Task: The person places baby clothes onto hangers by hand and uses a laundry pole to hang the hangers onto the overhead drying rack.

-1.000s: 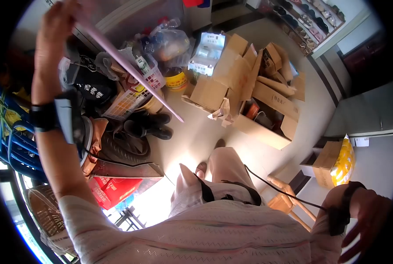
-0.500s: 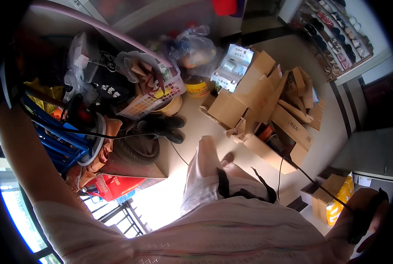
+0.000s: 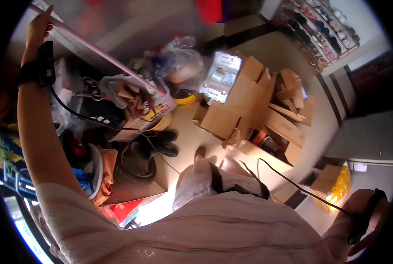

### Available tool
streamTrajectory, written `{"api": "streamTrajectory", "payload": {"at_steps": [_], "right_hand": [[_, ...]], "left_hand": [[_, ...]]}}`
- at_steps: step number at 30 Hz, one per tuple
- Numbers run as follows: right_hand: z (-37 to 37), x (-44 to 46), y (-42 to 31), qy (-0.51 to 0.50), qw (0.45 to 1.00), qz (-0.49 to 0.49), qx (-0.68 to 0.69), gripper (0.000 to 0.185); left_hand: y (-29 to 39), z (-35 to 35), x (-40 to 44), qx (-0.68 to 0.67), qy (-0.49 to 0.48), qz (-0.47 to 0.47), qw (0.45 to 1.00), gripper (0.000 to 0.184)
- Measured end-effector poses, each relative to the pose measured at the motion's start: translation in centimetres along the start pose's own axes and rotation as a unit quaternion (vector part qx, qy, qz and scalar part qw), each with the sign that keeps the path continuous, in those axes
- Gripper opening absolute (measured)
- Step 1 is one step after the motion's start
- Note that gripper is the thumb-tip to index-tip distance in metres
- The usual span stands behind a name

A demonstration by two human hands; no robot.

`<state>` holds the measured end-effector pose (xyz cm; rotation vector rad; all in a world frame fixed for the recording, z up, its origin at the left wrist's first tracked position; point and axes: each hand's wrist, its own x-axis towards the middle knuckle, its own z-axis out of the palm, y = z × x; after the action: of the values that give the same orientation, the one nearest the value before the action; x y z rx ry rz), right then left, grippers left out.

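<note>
My left hand [image 3: 39, 28] is raised at the upper left, its fingers closed around the upper part of a long pink pole [image 3: 95, 49]. The pole slants down to the right, and its lower end meets the side of a pink-white plastic basket [image 3: 163, 105]. Crumpled brown pieces and plastic bags fill the basket. A black device with a cable is strapped to my left wrist. At the lower right edge, my right hand [image 3: 374, 223] shows only in part beside a black strap; its fingers are too dark and cut off to make out.
Opened cardboard boxes [image 3: 231, 116] lie on the floor ahead. Black shoes [image 3: 163, 143], a tyre [image 3: 139, 169] and blue chair-like frames [image 3: 18, 176] crowd the left. A shoe rack [image 3: 319, 31] stands far right, and a yellow bag [image 3: 339, 187] sits by a cabinet. Cables hang from both wrists.
My left arm has swung up and forward, and the left hand, earlier out of sight, now grips the pink pole. The view has shifted slightly. My right arm stays low at the right.
</note>
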<state>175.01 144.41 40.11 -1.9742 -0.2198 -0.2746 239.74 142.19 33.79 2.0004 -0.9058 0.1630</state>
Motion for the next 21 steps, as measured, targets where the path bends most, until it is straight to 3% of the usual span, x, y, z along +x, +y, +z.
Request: {"api": "streamTrajectory", "payload": {"at_steps": [2,6,8,9,10,11,13,15,18,19,20,21], "right_hand": [[-0.2,0.7,-0.3,0.007,0.999,0.031,0.008,0.010],[-0.9,0.7,-0.5,0.044,0.996,0.071,0.032,0.011],[-0.7,0.0,-0.7,0.073,0.992,0.093,0.042,0.012],[-0.7,-0.2,-1.0,0.087,0.989,0.105,0.048,0.012],[-0.4,-0.7,-1.3,0.101,0.987,0.116,0.051,0.012],[-0.3,-1.2,-1.7,0.116,0.983,0.128,0.057,0.013],[0.6,-2.6,-2.7,0.144,0.977,0.144,0.064,0.013],[1.6,-4.7,-3.4,0.177,0.968,0.161,0.076,0.013],[3.3,-9.0,-1.6,0.312,0.939,0.134,-0.057,0.016],[0.4,-12.8,-2.0,0.044,0.990,0.131,-0.036,0.024],[0.7,-15.3,-3.3,0.054,0.972,0.226,0.025,0.037],[0.8,-17.1,-2.4,0.090,0.974,0.206,-0.003,0.031]], "left_hand": [[-3.5,2.2,2.0,-0.028,-0.026,0.005,0.999,0.041],[-6.9,6.2,4.1,0.044,-0.032,-0.018,0.998,0.040],[-15.5,8.0,10.6,0.187,-0.012,0.047,0.981,0.034],[-17.8,8.8,12.1,0.394,0.024,0.244,0.886,0.033],[-19.8,8.8,12.6,0.559,0.071,0.422,0.710,0.034],[-20.7,9.2,13.3,0.564,0.062,0.435,0.700,0.034],[-22.3,9.5,13.4,0.526,0.004,0.382,0.759,0.035],[-23.9,9.2,12.3,0.509,-0.031,0.357,0.782,0.036],[-25.7,8.5,9.8,0.502,-0.076,0.356,0.785,0.038],[-26.0,8.6,7.9,0.501,-0.085,0.371,0.777,0.039],[-26.4,8.6,5.6,0.498,-0.088,0.408,0.760,0.040],[-26.0,9.0,2.8,0.463,-0.052,0.524,0.714,0.036]]}}
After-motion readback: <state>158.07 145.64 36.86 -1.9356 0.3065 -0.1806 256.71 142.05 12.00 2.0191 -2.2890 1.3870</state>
